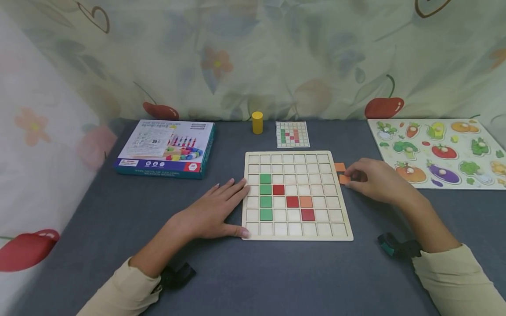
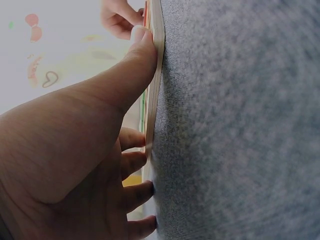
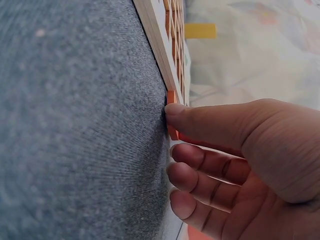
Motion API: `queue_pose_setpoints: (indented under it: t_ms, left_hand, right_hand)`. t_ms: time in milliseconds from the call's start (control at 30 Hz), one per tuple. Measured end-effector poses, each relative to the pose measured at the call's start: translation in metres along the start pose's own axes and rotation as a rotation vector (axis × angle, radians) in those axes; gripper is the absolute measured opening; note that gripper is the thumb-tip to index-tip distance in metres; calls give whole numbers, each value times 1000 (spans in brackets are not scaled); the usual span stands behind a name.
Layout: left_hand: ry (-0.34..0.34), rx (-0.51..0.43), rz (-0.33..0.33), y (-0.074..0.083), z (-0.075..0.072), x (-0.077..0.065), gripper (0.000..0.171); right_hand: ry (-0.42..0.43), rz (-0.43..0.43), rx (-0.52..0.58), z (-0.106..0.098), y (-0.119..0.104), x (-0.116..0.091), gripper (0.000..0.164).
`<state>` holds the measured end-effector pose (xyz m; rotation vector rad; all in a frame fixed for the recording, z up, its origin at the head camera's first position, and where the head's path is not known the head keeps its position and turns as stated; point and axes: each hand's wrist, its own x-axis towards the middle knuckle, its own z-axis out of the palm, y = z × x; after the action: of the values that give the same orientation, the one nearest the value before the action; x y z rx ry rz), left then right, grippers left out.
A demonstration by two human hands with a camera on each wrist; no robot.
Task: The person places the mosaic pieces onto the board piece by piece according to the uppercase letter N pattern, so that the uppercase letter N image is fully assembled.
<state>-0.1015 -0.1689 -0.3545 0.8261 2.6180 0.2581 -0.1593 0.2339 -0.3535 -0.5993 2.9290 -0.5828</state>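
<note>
A pale wooden grid board (image 1: 320, 179) lies on the dark cloth, with several green tiles (image 1: 265, 189) in one column, three red tiles (image 1: 278, 189) and one orange tile (image 1: 306, 202) in its cells. My left hand (image 1: 213, 213) rests along the board's left edge, fingers spread and thumb on the lower left corner. Just off the board's right edge, my right hand (image 1: 373, 180) pinches a loose orange square tile (image 3: 171, 96) between thumb and finger. Another loose orange tile (image 1: 339, 166) lies right above it, beside the board.
Behind the board lie a small pattern card (image 1: 303, 134) and an upright yellow cylinder (image 1: 257, 123). A boxed bead set (image 1: 166, 149) sits at the left. On the right is a vegetable puzzle board (image 1: 450, 169), partly behind my right hand. A patterned curtain (image 1: 253, 57) hangs behind.
</note>
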Motion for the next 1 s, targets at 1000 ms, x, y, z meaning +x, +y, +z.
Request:
queue_pose_setpoints:
  t_ms: [1000]
  left_hand:
    - [2,-9,-6,-1,1,0,110]
  right_hand:
    - [-32,-113,61,9,-45,9,23]
